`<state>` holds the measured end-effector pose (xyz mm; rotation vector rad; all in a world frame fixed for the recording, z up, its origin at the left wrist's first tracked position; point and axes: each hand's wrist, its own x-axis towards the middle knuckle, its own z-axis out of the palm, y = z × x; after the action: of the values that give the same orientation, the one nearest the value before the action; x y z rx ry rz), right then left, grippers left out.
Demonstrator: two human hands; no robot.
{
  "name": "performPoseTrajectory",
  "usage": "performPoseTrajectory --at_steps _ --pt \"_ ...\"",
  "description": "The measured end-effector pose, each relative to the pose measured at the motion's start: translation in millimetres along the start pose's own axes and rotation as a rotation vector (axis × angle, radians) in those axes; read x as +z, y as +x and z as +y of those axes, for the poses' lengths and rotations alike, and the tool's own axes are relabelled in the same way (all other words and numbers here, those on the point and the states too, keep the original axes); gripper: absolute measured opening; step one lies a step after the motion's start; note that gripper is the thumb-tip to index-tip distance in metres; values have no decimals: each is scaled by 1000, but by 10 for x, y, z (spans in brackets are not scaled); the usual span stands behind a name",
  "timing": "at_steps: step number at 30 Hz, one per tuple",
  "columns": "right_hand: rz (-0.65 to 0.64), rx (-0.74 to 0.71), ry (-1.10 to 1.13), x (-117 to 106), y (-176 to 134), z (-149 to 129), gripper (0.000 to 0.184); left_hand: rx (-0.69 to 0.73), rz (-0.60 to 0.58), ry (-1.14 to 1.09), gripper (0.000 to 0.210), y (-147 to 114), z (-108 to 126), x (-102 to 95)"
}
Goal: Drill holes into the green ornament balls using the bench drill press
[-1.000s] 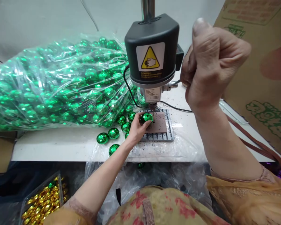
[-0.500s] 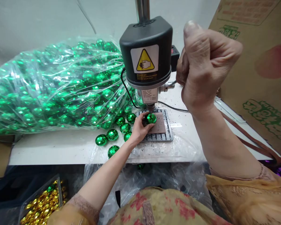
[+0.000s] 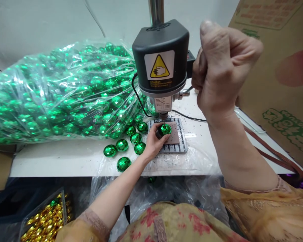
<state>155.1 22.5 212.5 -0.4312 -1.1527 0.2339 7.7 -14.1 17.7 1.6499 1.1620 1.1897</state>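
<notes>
Nearest, a floral garment (image 3: pixel 171 223) fills the bottom edge, with a tray (image 3: pixel 64 205) of gold balls (image 3: pixel 41 222) at lower left. The right hand (image 3: pixel 226 70) is raised in a tight fist beside the drill's lever (image 3: pixel 183 94); whatever it may be closed around is hidden. Over the table (image 3: pixel 53 164), the left hand (image 3: pixel 154 141) grips a green ball (image 3: pixel 166 129), thumb on the near side and fingers on the far side. That ball sits over the brown pad (image 3: pixel 175 138) on the metal base (image 3: pixel 183 145), under the drill (image 3: pixel 164 33); whether the bit touches it is too small to tell. It looks light, probably a thin, stiff plastic shell, slick on its mirrored facets and liable to roll or crack if squeezed hard. The widest part of its sides seems the best hold, leaving the top clear. Loose balls (image 3: pixel 123 164) lie to the left; behind them slumps a full clear bag (image 3: pixel 65 94).
</notes>
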Motion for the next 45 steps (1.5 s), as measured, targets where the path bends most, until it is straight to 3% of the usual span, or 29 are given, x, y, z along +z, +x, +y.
performPoseTrajectory --at_steps 5,14,23,37,45 --pt "87 -77 -82 -69 -296 -58 49 9 0 -17 49 -3 -39 8" --pt "56 19 -164 -220 -535 -173 56 24 10 -12 47 -15 5 14" --pt "132 -170 -112 -202 -631 -14 61 33 3 -8 47 -5 -9 7" --pt "43 -418 -41 -267 -655 125 53 63 9 -19 46 -11 -36 18" --pt "-43 -445 -33 -327 -673 133 49 53 3 -21 46 -9 -67 14"
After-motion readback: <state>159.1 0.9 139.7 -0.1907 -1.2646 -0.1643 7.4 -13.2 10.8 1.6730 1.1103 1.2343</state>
